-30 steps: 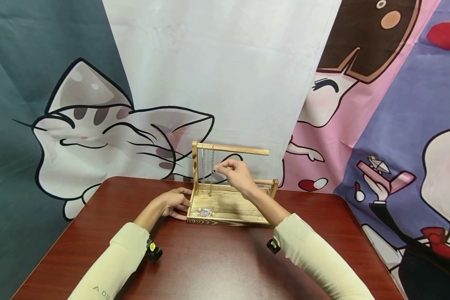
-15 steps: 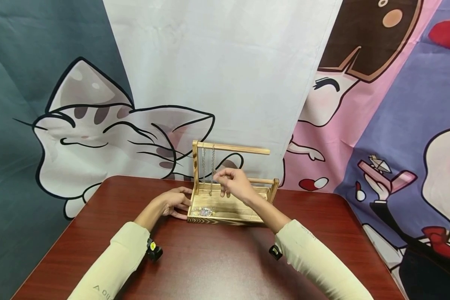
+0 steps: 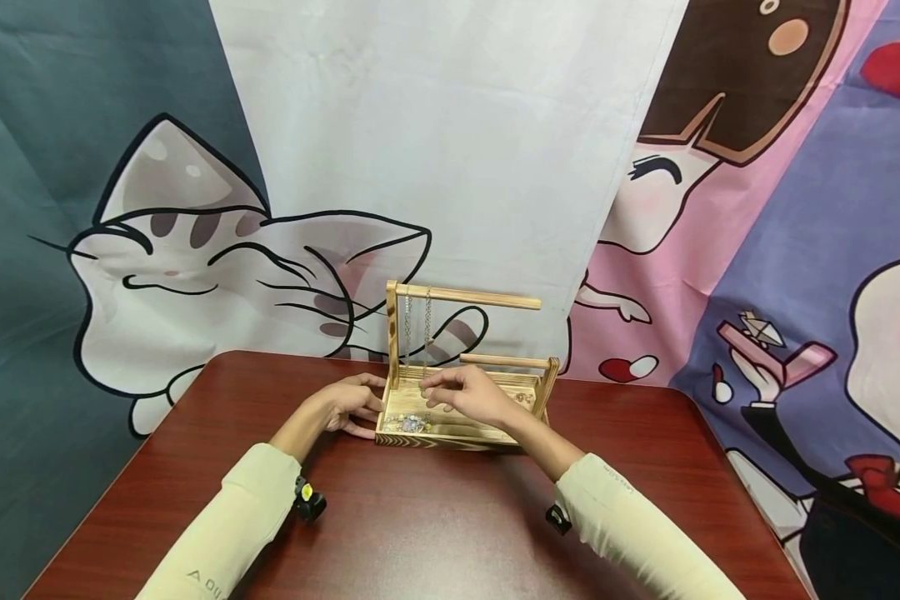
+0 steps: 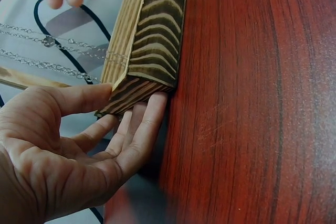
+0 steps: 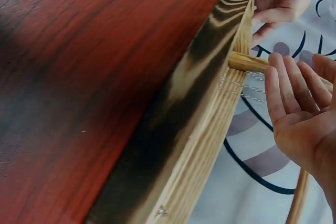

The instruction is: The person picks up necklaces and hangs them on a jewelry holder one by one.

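Note:
A wooden jewelry stand (image 3: 450, 444) with a shallow tray and an upper rod (image 3: 487, 297) stands on the table. My left hand (image 3: 348, 406) grips the tray's left end. In the left wrist view its thumb lies at the rim, with the fingers around the dark-grained end. Two silver chain necklaces (image 4: 47, 40) hang from the rod near its left post. My right hand (image 3: 471, 396) is over the tray, its fingertips beside the hanging necklaces' lower ends. The right wrist view shows these fingers (image 5: 286, 80) extended. A cluster of jewelry (image 3: 407, 423) lies in the tray's front left corner.
A shorter, lower rod (image 3: 506, 361) spans the stand's back right. Small jewelry pieces (image 3: 523, 398) lie at the tray's right. The stand sits toward the back of the red-brown table (image 3: 420, 517), before a cartoon-printed cloth (image 3: 457, 150).
My right hand has come down from the middle of the hanging necklace to just over the tray, its pinched fingers loosening. My left hand has stayed on the stand's left end.

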Tool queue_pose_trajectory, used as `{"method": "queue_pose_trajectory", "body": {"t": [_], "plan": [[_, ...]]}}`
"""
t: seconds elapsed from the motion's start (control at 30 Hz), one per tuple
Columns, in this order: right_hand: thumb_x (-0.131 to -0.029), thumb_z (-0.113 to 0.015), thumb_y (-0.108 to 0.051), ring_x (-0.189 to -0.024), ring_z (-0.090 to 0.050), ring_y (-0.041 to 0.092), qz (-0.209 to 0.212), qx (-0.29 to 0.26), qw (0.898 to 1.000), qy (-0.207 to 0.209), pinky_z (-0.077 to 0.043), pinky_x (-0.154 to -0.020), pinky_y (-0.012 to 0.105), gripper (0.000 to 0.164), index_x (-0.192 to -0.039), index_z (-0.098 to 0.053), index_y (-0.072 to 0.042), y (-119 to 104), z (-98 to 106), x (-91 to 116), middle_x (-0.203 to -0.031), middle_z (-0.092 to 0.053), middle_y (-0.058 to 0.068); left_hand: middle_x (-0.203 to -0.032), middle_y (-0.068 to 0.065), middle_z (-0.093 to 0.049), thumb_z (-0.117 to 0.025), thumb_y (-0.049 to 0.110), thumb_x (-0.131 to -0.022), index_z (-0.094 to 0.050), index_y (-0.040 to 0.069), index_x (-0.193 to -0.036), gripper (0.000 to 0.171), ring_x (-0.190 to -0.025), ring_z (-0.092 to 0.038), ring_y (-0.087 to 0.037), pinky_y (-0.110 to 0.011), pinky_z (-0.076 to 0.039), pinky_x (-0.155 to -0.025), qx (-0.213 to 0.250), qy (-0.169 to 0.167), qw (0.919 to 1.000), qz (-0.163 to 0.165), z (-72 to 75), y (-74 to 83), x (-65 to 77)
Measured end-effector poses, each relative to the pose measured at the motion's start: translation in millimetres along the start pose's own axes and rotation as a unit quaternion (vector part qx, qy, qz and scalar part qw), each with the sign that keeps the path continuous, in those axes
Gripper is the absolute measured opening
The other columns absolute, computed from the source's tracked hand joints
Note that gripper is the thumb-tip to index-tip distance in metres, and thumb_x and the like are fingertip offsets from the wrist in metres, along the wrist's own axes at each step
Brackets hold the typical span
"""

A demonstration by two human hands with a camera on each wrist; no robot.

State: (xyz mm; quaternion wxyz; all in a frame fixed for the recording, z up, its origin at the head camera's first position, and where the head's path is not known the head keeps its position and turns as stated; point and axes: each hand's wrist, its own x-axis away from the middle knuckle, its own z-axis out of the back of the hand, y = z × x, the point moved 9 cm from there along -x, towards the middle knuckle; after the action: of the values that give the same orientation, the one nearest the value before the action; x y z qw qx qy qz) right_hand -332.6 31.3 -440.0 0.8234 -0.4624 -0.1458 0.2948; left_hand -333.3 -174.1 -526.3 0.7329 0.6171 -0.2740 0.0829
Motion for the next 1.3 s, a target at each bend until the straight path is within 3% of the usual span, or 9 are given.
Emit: {"method": "queue_pose_trajectory", "body": {"t": [0.17, 0.27, 0.53, 0.67, 0.87, 1.07, 1.3], "plan": [[-0.11, -0.071, -0.033, -0.127, -0.078, 0.028, 0.006, 0.074, 0.997, -0.02, -0.064, -0.113, 0.044, 0.041, -0.141, -0.078, -0.007, 10.9, -8.8, 4.9, -0.144, -0.079, 0.011, -0.128, -0.023, -0.071, -0.061, -0.002, -0.105, -0.038, 0.006, -0.167, 0.067, -0.113, -0.072, -0.03, -0.047, -0.072, -0.087, -0.003, 0.0, 1.0, 0.002, -0.2, 0.8, -0.1], [-0.111, -0.069, -0.042, -0.134, -0.075, 0.027, 0.019, 0.118, 0.992, -0.049, -0.062, -0.117, 0.047, 0.049, -0.148, -0.075, -0.01, 14.6, -19.4, 8.1, -0.149, -0.076, 0.009, -0.129, -0.023, -0.071, -0.061, -0.002, -0.105, -0.037, 0.006, -0.167, 0.067, -0.114, -0.072, -0.03, -0.048, -0.071, -0.087, -0.005, 0.0, 1.0, 0.003, -0.4, 1.7, 0.6], [-0.11, -0.065, -0.06, -0.164, -0.049, 0.028, 0.055, 0.236, 0.96, -0.137, -0.039, -0.138, 0.048, 0.071, -0.166, -0.058, -0.016, 21.1, -52.6, 16.7, -0.176, -0.051, 0.007, -0.13, -0.023, -0.069, -0.062, -0.002, -0.105, -0.037, 0.006, -0.167, 0.068, -0.116, -0.072, -0.031, -0.049, -0.072, -0.088, -0.005, 0.0, 1.0, 0.002, -0.9, 1.9, 2.1], [-0.108, -0.067, -0.061, -0.166, -0.046, 0.024, 0.068, 0.255, 0.953, -0.15, -0.036, -0.14, 0.045, 0.073, -0.166, -0.058, -0.018, 24.8, -63.8, 14.9, -0.178, -0.049, 0.006, -0.129, -0.023, -0.069, -0.062, -0.002, -0.105, -0.037, 0.005, -0.166, 0.067, -0.115, -0.072, -0.03, -0.048, -0.072, -0.087, -0.003, 0.001, 1.0, 0.003, 0.2, 1.4, 1.3], [-0.106, -0.069, -0.063, -0.167, -0.044, 0.022, 0.065, 0.258, 0.952, -0.155, -0.035, -0.141, 0.043, 0.075, -0.166, -0.058, -0.02, 29.5, -72.1, 8.5, -0.177, -0.049, 0.001, -0.129, -0.023, -0.069, -0.062, -0.002, -0.105, -0.037, 0.006, -0.167, 0.066, -0.116, -0.072, -0.03, -0.047, -0.072, -0.087, -0.005, 0.002, 1.0, 0.001, 1.2, 0.5, -0.4], [-0.105, -0.07, -0.064, -0.166, -0.045, 0.022, 0.059, 0.266, 0.949, -0.16, -0.034, -0.141, 0.046, 0.074, -0.166, -0.059, -0.023, 29.2, -73.2, 3.8, -0.176, -0.049, 0.004, -0.127, -0.022, -0.07, -0.062, -0.002, -0.105, -0.037, 0.005, -0.166, 0.066, -0.115, -0.072, -0.031, -0.049, -0.072, -0.088, -0.004, 0.001, 1.0, -0.001, 0.8, 0.8, 0.4], [-0.104, -0.07, -0.068, -0.16, -0.054, 0.024, 0.054, 0.291, 0.942, -0.159, -0.041, -0.138, 0.041, 0.075, -0.165, -0.059, -0.027, 33.8, -67.5, 4.3, -0.176, -0.049, 0.0, -0.13, -0.022, -0.07, -0.062, -0.002, -0.105, -0.037, 0.005, -0.166, 0.066, -0.115, -0.072, -0.03, -0.047, -0.072, -0.087, -0.002, -0.003, 1.0, 0.001, 0.4, 1.0, 1.1]]}}
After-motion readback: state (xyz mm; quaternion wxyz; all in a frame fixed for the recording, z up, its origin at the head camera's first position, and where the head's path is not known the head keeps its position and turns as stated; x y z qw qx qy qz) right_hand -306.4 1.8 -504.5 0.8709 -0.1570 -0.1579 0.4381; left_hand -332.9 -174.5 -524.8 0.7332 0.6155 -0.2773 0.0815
